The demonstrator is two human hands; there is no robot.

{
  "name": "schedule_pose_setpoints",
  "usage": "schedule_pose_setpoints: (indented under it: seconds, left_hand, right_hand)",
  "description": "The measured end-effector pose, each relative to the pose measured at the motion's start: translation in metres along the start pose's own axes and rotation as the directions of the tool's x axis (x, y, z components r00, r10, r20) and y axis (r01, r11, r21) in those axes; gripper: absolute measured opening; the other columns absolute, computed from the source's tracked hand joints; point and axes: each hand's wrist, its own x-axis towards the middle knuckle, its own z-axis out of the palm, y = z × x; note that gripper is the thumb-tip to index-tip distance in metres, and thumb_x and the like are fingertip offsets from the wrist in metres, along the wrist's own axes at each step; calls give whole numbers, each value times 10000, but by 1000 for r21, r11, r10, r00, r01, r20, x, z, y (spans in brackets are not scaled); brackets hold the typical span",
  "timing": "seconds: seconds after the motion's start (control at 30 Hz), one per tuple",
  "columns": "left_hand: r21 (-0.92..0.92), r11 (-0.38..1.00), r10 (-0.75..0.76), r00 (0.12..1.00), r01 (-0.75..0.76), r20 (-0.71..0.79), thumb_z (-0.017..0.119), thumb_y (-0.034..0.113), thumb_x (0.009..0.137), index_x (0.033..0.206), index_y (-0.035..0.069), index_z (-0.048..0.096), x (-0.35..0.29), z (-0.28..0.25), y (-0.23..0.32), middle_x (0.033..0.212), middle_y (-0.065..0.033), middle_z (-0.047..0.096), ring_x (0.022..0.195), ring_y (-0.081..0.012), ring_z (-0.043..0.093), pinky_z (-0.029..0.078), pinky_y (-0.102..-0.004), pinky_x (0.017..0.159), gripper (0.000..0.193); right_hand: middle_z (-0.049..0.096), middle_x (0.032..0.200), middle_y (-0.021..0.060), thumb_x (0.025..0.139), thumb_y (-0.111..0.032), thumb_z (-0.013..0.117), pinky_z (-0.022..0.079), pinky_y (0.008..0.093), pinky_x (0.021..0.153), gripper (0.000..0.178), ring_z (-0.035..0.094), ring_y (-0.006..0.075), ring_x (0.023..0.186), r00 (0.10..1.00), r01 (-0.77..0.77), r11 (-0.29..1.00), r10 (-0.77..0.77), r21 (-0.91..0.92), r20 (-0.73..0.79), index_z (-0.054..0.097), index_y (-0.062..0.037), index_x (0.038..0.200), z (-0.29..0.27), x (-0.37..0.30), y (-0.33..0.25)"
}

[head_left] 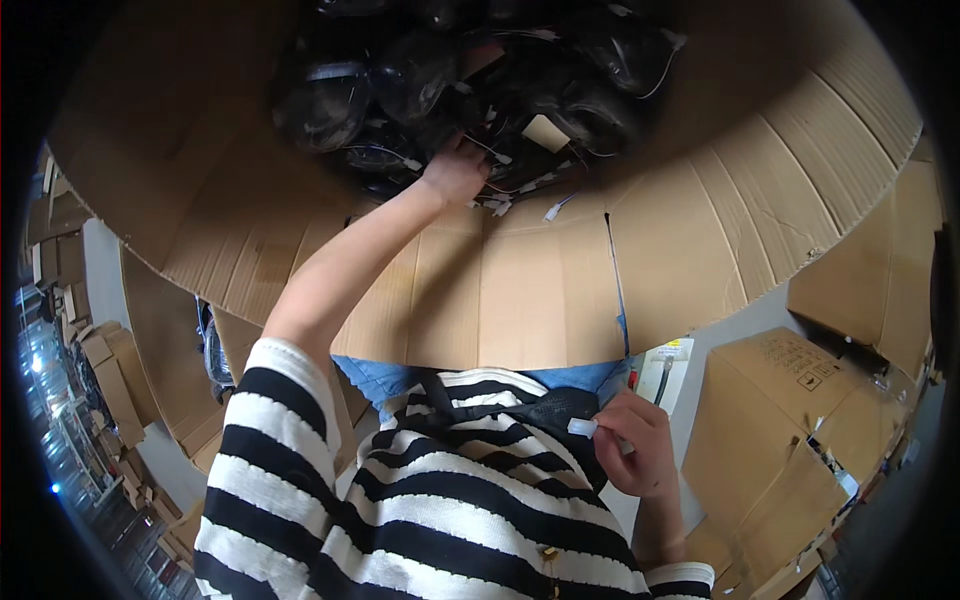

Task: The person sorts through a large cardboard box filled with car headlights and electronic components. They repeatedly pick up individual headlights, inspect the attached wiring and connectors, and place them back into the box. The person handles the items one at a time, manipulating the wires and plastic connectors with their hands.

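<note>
My left arm stretches over the front wall of a large cardboard box [540, 290]. At its end, my left hand [457, 178] is down among glossy black rounded housings [410, 75] with thin wires and white plugs. Its fingertips are partly hidden in the dark pile, so what they grip, if anything, does not show. A white plug [553, 212] on a wire rests against the inner front wall, right of that hand. Close to my waist, outside the box, my right hand [637, 445] is closed, pinching a small whitish translucent plastic piece [581, 427] between thumb and fingers.
A pale card [546, 132] lies on the housings. The box's front wall has a vertical slit [614, 270]. Cardboard cartons [770, 420] stand at the right, and another carton [165, 350] is at the left. A black strap bag [560, 407] crosses my waist.
</note>
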Motion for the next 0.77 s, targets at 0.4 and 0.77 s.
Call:
schedule_pose_setpoints:
  seconds: [0.4, 0.77]
  left_hand:
    - [-446, 886, 35, 942, 126, 334, 445, 114, 742, 741, 11, 548, -82, -46, 68, 728, -154, 573, 668, -291, 589, 476, -400, 591, 146]
    - [-188, 965, -104, 928, 181, 359, 432, 125, 777, 1061, -34, 396, 5, 2, 89, 861, -142, 614, 842, -323, 585, 425, -505, 731, 328]
  right_hand:
    - [473, 586, 82, 623, 46, 565, 379, 298, 461, 114, 465, 233, 512, 1000, 10, 999, -10, 30, 3, 511, -17, 702, 3, 19, 16]
    - [494, 592, 88, 647, -5, 551, 397, 307, 479, 63, 498, 243, 536, 999, -22, 999, 24, -48, 32, 532, -43, 693, 1, 7, 13]
